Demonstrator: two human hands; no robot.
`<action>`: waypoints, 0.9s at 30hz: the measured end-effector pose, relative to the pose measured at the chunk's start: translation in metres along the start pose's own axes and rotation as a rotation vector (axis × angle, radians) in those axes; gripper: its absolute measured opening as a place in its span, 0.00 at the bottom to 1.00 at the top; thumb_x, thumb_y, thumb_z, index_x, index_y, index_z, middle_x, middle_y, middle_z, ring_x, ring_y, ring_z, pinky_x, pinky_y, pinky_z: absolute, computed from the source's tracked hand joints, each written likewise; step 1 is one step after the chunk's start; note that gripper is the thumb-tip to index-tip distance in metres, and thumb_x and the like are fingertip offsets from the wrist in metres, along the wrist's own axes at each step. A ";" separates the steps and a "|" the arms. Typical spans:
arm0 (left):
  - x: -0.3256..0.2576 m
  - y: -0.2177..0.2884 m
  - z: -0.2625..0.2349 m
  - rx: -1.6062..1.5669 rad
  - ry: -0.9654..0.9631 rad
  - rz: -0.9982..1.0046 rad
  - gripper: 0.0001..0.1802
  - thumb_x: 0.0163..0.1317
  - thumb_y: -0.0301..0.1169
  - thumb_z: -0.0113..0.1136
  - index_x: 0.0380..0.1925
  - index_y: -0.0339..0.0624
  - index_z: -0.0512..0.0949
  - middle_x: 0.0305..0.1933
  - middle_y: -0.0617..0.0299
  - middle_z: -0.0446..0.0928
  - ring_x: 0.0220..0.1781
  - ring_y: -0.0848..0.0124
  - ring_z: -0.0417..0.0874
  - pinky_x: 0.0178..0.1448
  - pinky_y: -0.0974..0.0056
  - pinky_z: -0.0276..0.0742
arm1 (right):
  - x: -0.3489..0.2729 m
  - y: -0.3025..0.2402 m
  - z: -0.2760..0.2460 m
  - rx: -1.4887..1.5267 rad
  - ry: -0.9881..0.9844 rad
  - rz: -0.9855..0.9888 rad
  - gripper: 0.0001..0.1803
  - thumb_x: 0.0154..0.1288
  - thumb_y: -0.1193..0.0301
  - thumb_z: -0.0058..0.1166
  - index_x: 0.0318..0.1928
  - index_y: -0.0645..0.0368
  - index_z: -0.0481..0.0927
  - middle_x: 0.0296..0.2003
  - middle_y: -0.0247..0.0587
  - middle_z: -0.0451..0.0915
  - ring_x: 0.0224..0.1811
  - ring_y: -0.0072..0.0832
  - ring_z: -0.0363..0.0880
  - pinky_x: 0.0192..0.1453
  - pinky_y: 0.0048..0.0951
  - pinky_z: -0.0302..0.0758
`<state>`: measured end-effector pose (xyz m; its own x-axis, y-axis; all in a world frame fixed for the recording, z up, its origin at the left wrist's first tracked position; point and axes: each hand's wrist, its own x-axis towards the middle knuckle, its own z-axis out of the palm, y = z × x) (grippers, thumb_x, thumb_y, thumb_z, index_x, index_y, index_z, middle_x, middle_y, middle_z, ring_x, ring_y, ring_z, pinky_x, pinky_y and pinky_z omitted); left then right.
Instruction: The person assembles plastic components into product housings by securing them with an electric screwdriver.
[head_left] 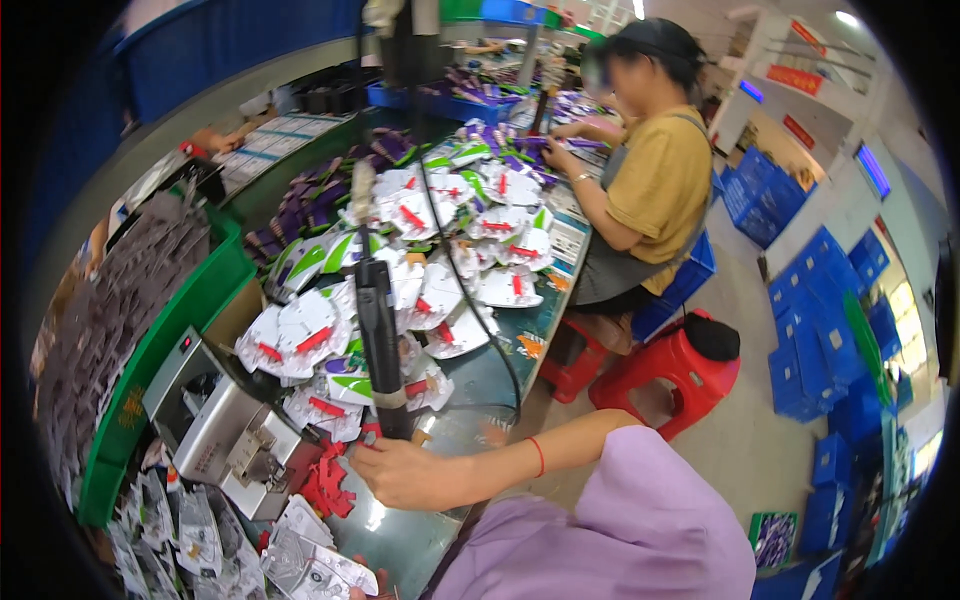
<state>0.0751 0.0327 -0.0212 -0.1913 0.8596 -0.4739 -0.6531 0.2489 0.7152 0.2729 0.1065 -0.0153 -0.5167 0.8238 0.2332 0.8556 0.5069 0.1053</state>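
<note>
Here, my right hand (pixel 405 472) grips the hanging electric screwdriver (pixel 378 335).
Fingers wrapped tight; blister packs (pixel 300 335) cover the workbench (pixel 480 375), blue crates (pixel 815 360) beyond.

Bright, even overhead light fills the room; ceiling lamps (pixel 845 18) glow at the top right. Glare sits on the wet-looking bench top (pixel 395 530) and floor (pixel 745 440). Fisheye bending curves straight edges, black corners ring the view, and far detail is soft.
</note>
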 end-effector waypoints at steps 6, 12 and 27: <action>-0.004 -0.001 0.002 0.076 -0.181 0.300 0.18 0.54 0.17 0.50 0.48 0.29 0.66 0.40 0.48 0.70 0.38 0.63 0.72 0.41 0.65 0.72 | -0.010 -0.009 -0.004 0.236 0.202 -0.085 0.07 0.36 0.71 0.52 0.18 0.61 0.77 0.28 0.37 0.71 0.38 0.31 0.67 0.32 0.24 0.70; 0.008 -0.022 -0.020 0.222 -0.308 0.464 0.16 0.54 0.16 0.52 0.44 0.27 0.67 0.40 0.48 0.70 0.35 0.64 0.73 0.38 0.68 0.73 | -0.014 -0.001 0.013 0.133 0.288 -0.051 0.07 0.37 0.70 0.53 0.19 0.60 0.77 0.26 0.37 0.70 0.37 0.30 0.67 0.32 0.26 0.69; -0.019 -0.004 0.023 0.152 -0.231 0.103 0.14 0.56 0.30 0.49 0.37 0.29 0.71 0.37 0.52 0.72 0.42 0.64 0.71 0.50 0.60 0.68 | -0.013 0.002 0.041 0.248 0.398 -0.109 0.08 0.46 0.70 0.50 0.26 0.62 0.73 0.27 0.42 0.70 0.36 0.33 0.69 0.30 0.32 0.70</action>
<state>0.0980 0.0257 -0.0033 -0.0672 0.9583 -0.2779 -0.5181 0.2045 0.8305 0.2797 0.1074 -0.0582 -0.5093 0.6258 0.5907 0.7387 0.6701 -0.0730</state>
